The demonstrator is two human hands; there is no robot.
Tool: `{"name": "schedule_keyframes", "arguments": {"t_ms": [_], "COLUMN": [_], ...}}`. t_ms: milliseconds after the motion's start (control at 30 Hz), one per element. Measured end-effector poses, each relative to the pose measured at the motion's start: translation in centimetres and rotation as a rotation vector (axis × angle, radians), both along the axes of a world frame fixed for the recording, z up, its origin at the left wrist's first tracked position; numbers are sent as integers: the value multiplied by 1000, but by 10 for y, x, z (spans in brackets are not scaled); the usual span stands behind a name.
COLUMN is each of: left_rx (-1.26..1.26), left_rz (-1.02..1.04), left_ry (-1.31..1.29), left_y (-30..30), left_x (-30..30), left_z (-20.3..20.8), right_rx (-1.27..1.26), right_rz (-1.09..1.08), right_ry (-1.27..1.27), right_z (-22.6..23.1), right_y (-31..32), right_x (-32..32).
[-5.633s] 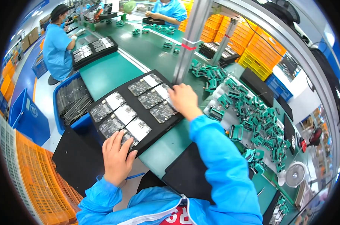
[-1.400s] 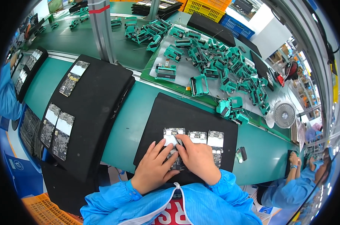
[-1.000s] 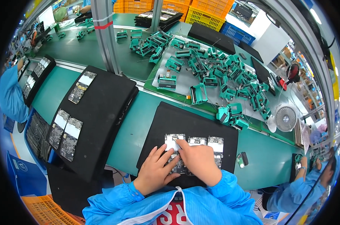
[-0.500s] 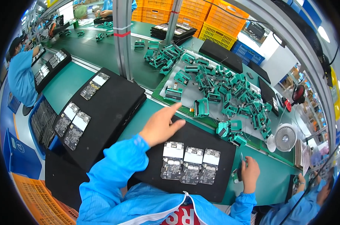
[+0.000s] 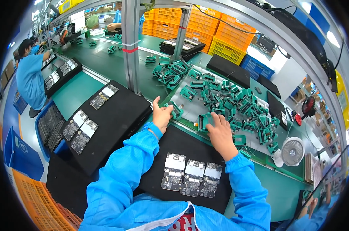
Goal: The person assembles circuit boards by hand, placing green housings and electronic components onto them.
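Observation:
My left hand [image 5: 161,117] is closed on the edge of a green plastic fixture [image 5: 177,111] at the near left of the heap. My right hand [image 5: 222,135] reaches over the front edge of the grey sheet, thumb and fingers on another green fixture [image 5: 202,122], a boxy one with an orange tab at its left. Below both hands, a black foam pad [image 5: 155,175] carries a row of three circuit boards [image 5: 192,179], each with a whitish metal shield at its upper end.
Several green fixtures [image 5: 242,98] with thin wires lie heaped on the grey sheet [image 5: 182,92]. Left of me, a black foam stack [image 5: 116,115] holds more boards. A metal post [image 5: 130,50] rises beyond it. A small white fan [image 5: 292,151] stands at right. Co-workers sit farther off.
My left hand has moved slightly forward and closed on a green fixture. My right hand has left the right side of the pad and come up to the boxy fixture.

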State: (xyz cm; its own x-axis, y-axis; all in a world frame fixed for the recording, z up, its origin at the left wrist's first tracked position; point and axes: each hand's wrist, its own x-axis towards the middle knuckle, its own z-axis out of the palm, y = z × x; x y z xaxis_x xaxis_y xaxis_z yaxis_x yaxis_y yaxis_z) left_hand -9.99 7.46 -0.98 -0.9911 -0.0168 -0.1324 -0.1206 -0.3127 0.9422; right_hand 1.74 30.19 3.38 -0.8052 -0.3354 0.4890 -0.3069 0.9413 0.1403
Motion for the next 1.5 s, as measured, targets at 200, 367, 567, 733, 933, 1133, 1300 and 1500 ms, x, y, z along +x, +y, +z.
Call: {"name": "schedule_keyframes", "arguments": {"t_ms": [200, 367, 567, 733, 933, 1133, 1300, 1500], "left_rx": [-170, -331, -621, -1074, -1071, -1031, -990, -934], "left_rz": [-110, -181, -867, -758, -663, -736, -591, -573], "left_ry": [435, 371, 397, 558, 854, 1142, 1191, 1381], "left_y": [-41, -59, -31, -22, -14, 9, 12, 64], "left_x": [28, 36, 26, 34, 48, 66, 79, 145], "left_z": [43, 73, 44, 25, 43, 21, 17, 23], "right_rx": [-516, -1475, -937, -221, -132, -75, -270, -462], "right_rz": [272, 419, 106, 215, 32, -6, -178, -231], "right_ry": [-74, -628, -952, -160, -285, -343, -263, -188], "right_z": [37, 61, -11, -24, 30, 26, 22, 19], "right_y": [-9, -18, -34, -53, 27, 60, 47, 54], "right_x": [-9, 7, -16, -12, 50, 63, 65, 50]}}
